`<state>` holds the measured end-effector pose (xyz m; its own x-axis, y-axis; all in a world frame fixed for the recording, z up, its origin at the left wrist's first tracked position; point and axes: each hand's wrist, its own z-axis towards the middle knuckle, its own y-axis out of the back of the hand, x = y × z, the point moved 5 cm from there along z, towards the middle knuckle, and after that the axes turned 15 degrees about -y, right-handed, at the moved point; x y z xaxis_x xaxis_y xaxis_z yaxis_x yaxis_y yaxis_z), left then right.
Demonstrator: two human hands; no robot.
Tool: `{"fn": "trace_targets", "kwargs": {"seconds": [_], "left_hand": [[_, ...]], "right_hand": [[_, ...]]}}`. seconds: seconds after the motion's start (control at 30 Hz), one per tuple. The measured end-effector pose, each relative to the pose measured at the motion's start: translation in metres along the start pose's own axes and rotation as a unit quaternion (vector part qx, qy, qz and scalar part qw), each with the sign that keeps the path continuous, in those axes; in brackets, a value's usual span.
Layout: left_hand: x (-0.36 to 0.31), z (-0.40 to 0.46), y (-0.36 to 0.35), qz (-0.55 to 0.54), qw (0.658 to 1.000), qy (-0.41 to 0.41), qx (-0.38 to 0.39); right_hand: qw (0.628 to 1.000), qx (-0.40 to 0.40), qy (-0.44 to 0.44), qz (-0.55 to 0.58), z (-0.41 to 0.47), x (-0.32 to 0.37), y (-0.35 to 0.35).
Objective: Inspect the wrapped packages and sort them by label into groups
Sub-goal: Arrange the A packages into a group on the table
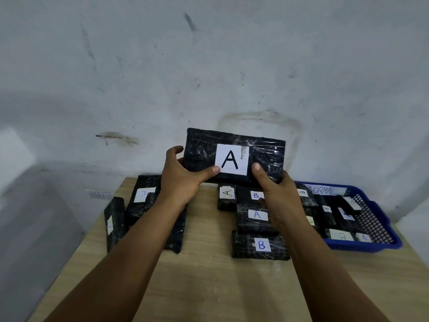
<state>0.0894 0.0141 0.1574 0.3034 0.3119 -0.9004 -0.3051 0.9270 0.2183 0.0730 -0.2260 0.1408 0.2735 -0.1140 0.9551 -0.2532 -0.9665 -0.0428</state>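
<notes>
Hands lift one package [234, 156] above the worktop [209, 275] — left hand [183, 180] and right hand [276, 194] each pinching a lower corner, label "A" facing out. Best keep thumbs off the label, then set it with the other A's — not the basket [383, 242].

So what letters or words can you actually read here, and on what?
"A": label on the held package, gripped by the left hand and right hand.
"B": front table package.
"A": package behind it.
"NORMAL", start hidden: blue basket tag.
Basket package labels: mostly blurred.
</notes>
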Motion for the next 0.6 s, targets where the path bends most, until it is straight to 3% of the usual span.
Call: {"fn": "trace_targets", "kwargs": {"seconds": [0.17, 0.4, 0.6], "left_hand": [[-0.001, 0.007, -0.002, -0.003, 0.996, -0.025, 0.085], [0.007, 0.013, 0.004, 0.0, 0.996, -0.015, 0.093], [0.007, 0.02, 0.011, -0.081, 0.992, 0.003, 0.099]], "right_hand": [[1.0, 0.011, 0.018, -0.013, 0.001, -0.007, 0.003], [0.999, 0.027, 0.021, -0.037, 0.002, -0.001, 0.004], [0.999, 0.041, 0.02, 0.005, 0.004, 0.002, 0.007]]}}
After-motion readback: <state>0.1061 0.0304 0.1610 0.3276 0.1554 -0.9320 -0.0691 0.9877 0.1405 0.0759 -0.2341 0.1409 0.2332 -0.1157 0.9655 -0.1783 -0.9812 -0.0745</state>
